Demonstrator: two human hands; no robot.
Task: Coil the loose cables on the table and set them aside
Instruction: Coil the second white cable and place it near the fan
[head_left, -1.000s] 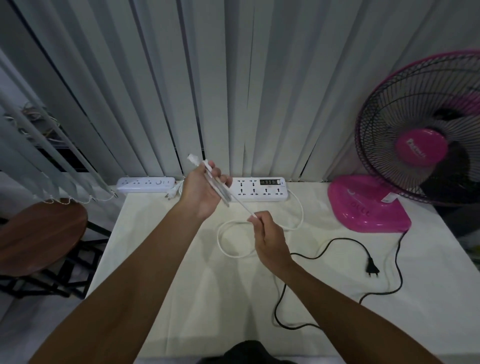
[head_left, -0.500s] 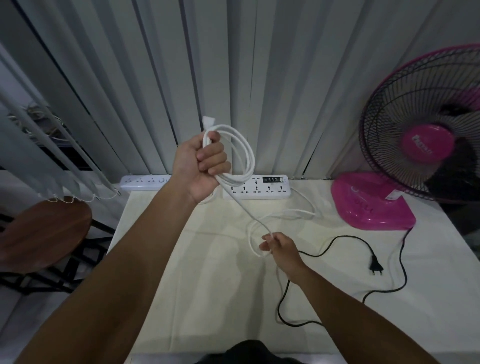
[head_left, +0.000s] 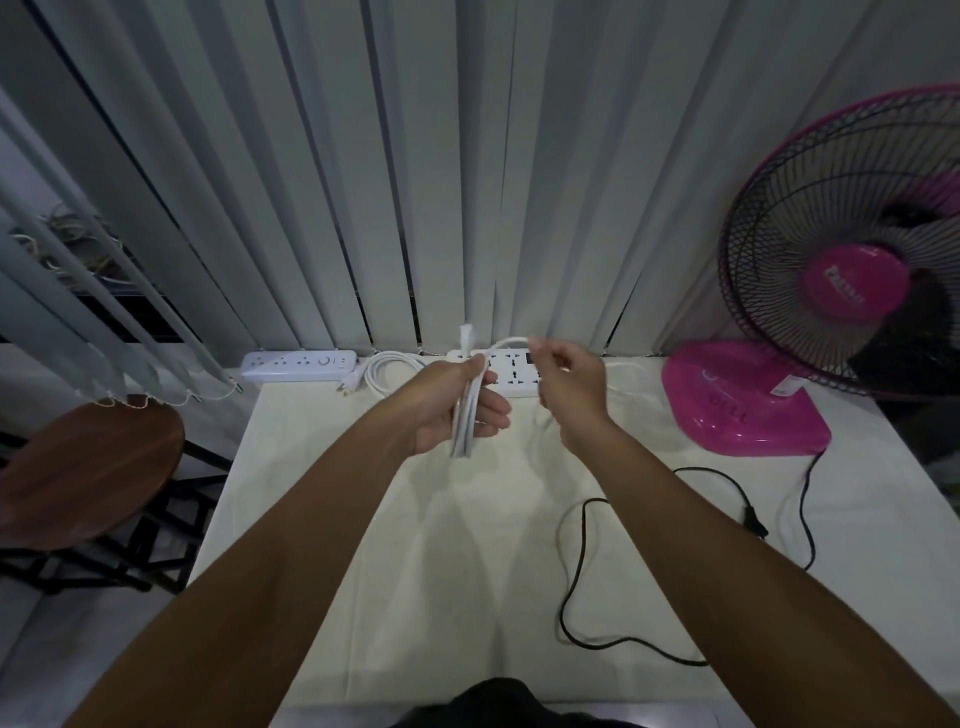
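My left hand (head_left: 457, 405) grips a bundle of white cable (head_left: 466, 418) held edge-on above the table, its plug end sticking up past my fingers. My right hand (head_left: 569, 382) pinches the same cable's free stretch just right of the bundle and lifts it in an arc. That cable belongs to the white power strip with a display (head_left: 511, 366) lying behind my hands. A black cable (head_left: 576, 587) with a plug (head_left: 756, 522) lies loose on the table (head_left: 363, 597) to the right. A coiled white cable (head_left: 387, 371) rests at the back by a second white power strip (head_left: 301, 365).
A pink fan (head_left: 748, 410) stands at the table's back right corner, and the black cable runs to its base. Vertical blinds hang right behind the table. A round wooden stool (head_left: 83, 467) stands left of the table.
My left hand has come down from chest height to just above the table with the coil. My right hand rose from the table and moved up beside it, bringing cable slack along.
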